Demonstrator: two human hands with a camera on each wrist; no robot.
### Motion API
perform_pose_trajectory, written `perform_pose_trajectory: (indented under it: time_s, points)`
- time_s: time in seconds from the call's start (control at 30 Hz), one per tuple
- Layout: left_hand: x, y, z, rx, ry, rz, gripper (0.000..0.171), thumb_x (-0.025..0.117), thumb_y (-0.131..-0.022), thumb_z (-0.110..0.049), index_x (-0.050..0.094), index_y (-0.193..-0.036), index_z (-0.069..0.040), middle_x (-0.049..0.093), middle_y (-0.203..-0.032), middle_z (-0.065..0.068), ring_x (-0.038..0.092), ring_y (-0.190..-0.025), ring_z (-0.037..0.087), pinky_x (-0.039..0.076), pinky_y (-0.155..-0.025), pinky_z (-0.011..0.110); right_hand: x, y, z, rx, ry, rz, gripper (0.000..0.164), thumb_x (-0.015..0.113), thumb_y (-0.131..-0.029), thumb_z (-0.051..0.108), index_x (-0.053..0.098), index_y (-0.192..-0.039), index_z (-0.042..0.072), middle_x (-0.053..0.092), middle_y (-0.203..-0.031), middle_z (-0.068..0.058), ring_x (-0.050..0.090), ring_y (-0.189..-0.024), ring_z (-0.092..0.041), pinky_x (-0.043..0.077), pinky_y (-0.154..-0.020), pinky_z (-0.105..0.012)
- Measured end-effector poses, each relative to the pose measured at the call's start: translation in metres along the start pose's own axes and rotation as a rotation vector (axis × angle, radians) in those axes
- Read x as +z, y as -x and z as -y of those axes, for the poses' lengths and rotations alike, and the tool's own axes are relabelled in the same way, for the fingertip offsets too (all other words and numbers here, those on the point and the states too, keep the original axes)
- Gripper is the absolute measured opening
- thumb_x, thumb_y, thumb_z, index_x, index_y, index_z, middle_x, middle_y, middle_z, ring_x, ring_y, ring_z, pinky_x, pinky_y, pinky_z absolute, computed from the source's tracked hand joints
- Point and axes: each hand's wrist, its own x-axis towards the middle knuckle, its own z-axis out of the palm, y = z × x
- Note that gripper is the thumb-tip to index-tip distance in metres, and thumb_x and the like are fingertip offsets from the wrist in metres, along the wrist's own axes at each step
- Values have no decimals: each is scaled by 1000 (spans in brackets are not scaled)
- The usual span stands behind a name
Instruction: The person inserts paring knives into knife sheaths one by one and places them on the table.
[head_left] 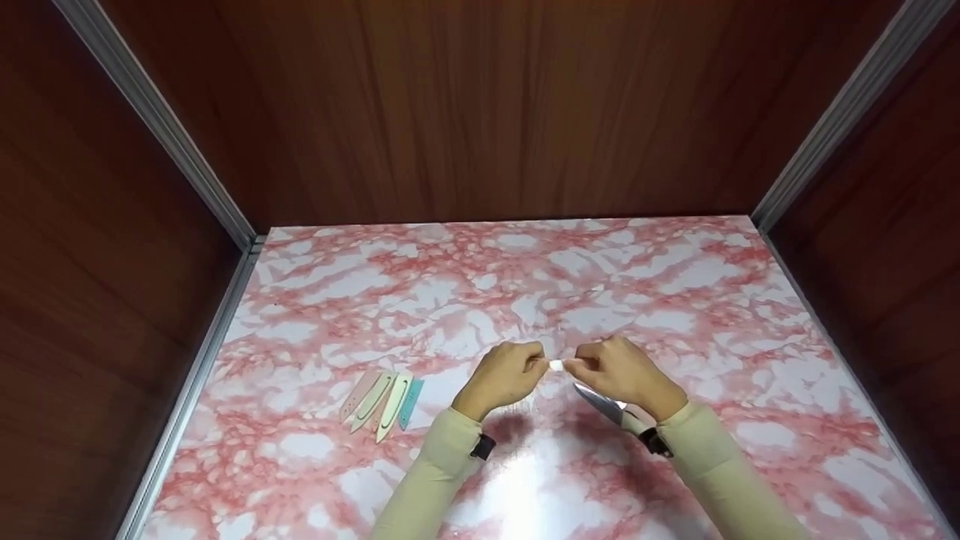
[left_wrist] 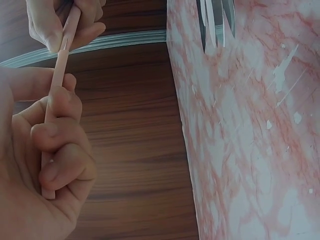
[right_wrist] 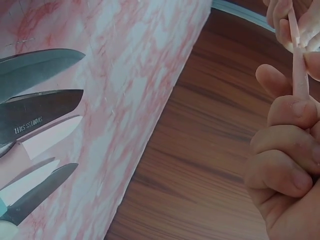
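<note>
Both hands hold a slim pink stick-like piece (left_wrist: 59,70), with a joint showing along it between the hands; I cannot tell what kind of thing it is. My left hand (head_left: 508,375) curls its fingers round one end, palm toward its wrist camera. At the other end, my right hand (head_left: 622,373) grips with curled fingers, thumb close by the joint. In the head view only a small pale bit of the piece shows between the fists, raised over the table. A knife (head_left: 600,405) lies partly hidden beneath the right wrist.
Several blade covers lie side by side left of the hands: a pink one (head_left: 361,396), cream ones (head_left: 394,405) and a teal one (head_left: 411,405). Several bare knife blades (right_wrist: 45,102) point leftward at the right. The marbled table (head_left: 450,300) meets brown wood-look panels (head_left: 487,112) behind.
</note>
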Motion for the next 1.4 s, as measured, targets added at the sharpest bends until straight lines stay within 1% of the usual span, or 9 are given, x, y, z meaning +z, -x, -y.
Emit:
perform_pose_trajectory:
  time_s: [0.3, 0.53, 0.67, 0.8, 0.9, 1.07, 1.23, 1.3, 1.4]
  points:
    - [-2, 1, 2, -17, 11, -6, 21, 51, -94, -21, 54, -73, -17, 34, -57, -9, 32, -50, 5, 28, -49, 22, 1, -6, 1, -1, -8, 22, 40, 61, -92, 31, 43, -58, 21, 23, -51, 16, 19, -45, 1, 21, -45, -21]
    - [2, -2, 1, -3, -8, -14, 24, 51, -93, -21, 51, -70, -17, 33, -56, -10, 33, -50, 4, 27, -48, 21, 5, -11, 3, -45, -6, 31, 42, 61, -93, 32, 40, -57, 21, 20, -51, 18, 17, -44, 2, 19, -44, -20]
    - [-3, -2, 4, -16, 8, 0, 22, 52, -94, -22, 55, -73, -17, 34, -57, -10, 32, -51, 4, 27, -49, 22, 6, -14, 6, -25, 18, 46, 42, 59, -94, 35, 41, -58, 20, 21, -51, 16, 16, -45, 1, 19, -44, -20]
    - [-10, -3, 8, -40, 22, 17, 19, 53, -94, -23, 58, -76, -17, 33, -57, -9, 31, -50, 5, 28, -49, 22, 10, -18, 9, -23, 61, 38, 40, 56, -95, 35, 43, -61, 18, 23, -52, 14, 17, -45, 0, 21, -45, -22]
    - [-15, -4, 13, -49, 42, 46, 19, 52, -94, -23, 58, -77, -17, 31, -56, -9, 29, -48, 5, 27, -48, 22, 14, -20, 9, -47, 80, 35, 36, 57, -95, 32, 46, -64, 17, 26, -53, 13, 21, -45, -1, 24, -45, -22]
    - [-20, -1, 23, -53, 70, 78, 21, 52, -96, -26, 55, -77, -17, 31, -57, -8, 29, -49, 5, 28, -50, 22, 18, -22, 6, -76, 66, 55, 19, 63, -92, 27, 57, -78, 16, 40, -58, 12, 31, -48, -2, 32, -46, -24]
    - [-25, 8, 38, -80, 99, 55, 21, 50, -98, -30, 58, -83, -17, 34, -56, -8, 29, -48, 6, 29, -50, 24, 14, -24, -5, -39, 51, 93, 16, 64, -90, 27, 59, -82, 15, 42, -59, 11, 32, -48, -3, 31, -46, -25]
    - [-27, 13, 44, -97, 102, 34, 21, 50, -99, -31, 60, -88, -17, 39, -57, -8, 32, -48, 6, 32, -51, 24, 10, -25, -10, -14, 36, 123, 17, 63, -92, 30, 60, -83, 15, 42, -57, 11, 31, -46, -3, 30, -46, -24]
    - [-28, 18, 52, -115, 70, -2, 20, 50, -98, -30, 63, -92, -16, 46, -60, -9, 38, -50, 6, 36, -53, 25, 3, -24, -20, 45, -3, 169, 18, 60, -93, 33, 61, -86, 16, 41, -56, 12, 29, -45, -3, 29, -46, -24]
